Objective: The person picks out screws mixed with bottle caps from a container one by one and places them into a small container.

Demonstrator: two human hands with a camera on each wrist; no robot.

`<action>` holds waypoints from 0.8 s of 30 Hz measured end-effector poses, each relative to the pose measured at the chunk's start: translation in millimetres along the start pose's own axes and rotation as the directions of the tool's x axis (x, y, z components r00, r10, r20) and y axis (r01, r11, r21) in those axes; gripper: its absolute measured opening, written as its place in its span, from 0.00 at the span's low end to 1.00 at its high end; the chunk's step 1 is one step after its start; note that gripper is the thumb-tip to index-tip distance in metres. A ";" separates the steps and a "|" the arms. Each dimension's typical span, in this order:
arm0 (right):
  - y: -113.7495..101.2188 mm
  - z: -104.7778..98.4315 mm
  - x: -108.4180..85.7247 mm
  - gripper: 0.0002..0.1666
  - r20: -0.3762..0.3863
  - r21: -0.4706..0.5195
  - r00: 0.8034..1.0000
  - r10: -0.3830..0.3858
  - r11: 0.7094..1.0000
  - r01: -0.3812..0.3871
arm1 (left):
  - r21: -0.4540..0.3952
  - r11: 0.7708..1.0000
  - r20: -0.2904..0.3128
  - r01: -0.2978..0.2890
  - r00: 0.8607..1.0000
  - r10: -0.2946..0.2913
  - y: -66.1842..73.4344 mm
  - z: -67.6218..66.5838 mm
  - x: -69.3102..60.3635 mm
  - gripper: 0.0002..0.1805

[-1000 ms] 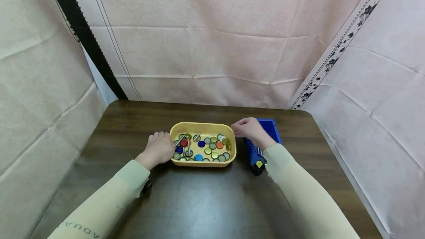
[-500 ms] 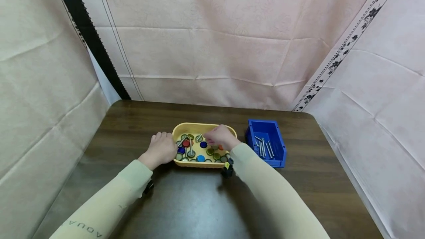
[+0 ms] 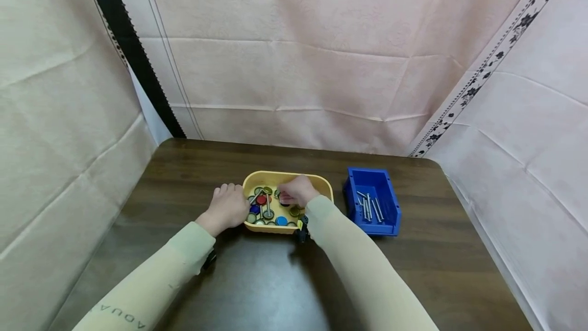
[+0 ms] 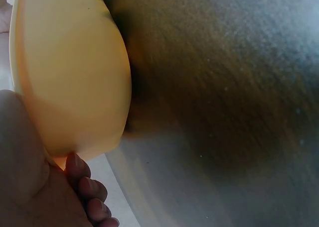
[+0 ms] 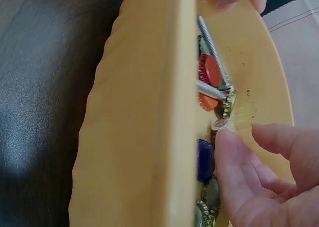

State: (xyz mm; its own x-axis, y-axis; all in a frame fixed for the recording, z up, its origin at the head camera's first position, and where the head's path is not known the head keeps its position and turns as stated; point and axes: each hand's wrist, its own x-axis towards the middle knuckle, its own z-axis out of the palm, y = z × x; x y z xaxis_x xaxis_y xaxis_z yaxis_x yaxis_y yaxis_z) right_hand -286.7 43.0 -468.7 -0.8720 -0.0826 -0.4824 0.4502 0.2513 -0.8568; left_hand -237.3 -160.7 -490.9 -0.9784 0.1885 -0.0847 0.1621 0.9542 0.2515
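In the head view, a yellow plastic tub [image 3: 271, 178] holds several bottle caps and metal bolts. My left hand [image 3: 228, 204] grips its left end; the left wrist view shows curled fingers [image 4: 89, 187] against the tub's outer wall. Inside the tub reaches my right hand [image 3: 297, 189], hiding part of the caps. From the right wrist, two of its fingers stand apart, one with its tip by a small shiny metal end [image 5: 221, 123]. Near them lie a long bolt [image 5: 212, 45], a red cap [image 5: 212, 70] and a dark blue cap [image 5: 205, 160].
To the right of the tub stands a blue bin [image 3: 367, 180] with several bolts [image 3: 367, 208] in it. Both containers are on a dark wooden table [image 3: 257, 280]. Pale cloth [image 3: 294, 80] hangs behind and at both sides.
My right hand has moved left from above the blue bin into the yellow tub, uncovering the bolts in the bin. The left hand keeps its hold on the tub's end.
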 end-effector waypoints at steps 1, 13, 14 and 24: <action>1.0 0.9 1.0 0.13 -0.012 -0.001 1.000 0.002 1.000 -0.002 | 0.000 1.000 0.003 -0.002 1.000 0.002 0.4 -0.1 -0.1 0.17; 5.3 7.4 14.3 0.10 -0.135 -0.103 0.990 0.046 0.993 -0.060 | -0.001 1.000 -0.015 0.000 1.000 0.000 3.4 -0.1 1.0 0.17; 5.5 7.7 15.4 0.10 -0.143 -0.115 0.988 0.049 0.991 -0.066 | -0.001 1.000 -0.016 0.000 1.000 0.000 3.4 0.0 1.0 0.16; 6.0 11.2 16.7 0.10 -0.149 -0.154 0.987 0.067 0.984 -0.090 | 0.002 1.000 0.002 0.019 1.000 -0.019 2.0 -0.8 0.1 0.18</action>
State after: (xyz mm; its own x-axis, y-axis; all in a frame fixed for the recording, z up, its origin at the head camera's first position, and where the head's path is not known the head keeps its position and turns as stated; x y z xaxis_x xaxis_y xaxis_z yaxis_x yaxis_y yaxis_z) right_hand -296.4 32.4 -483.9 -0.8589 0.0788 -0.5060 0.4918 0.4028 -0.7720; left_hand -237.2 -159.0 -489.7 -0.9811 0.1706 -0.0910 0.1436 0.9581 0.2480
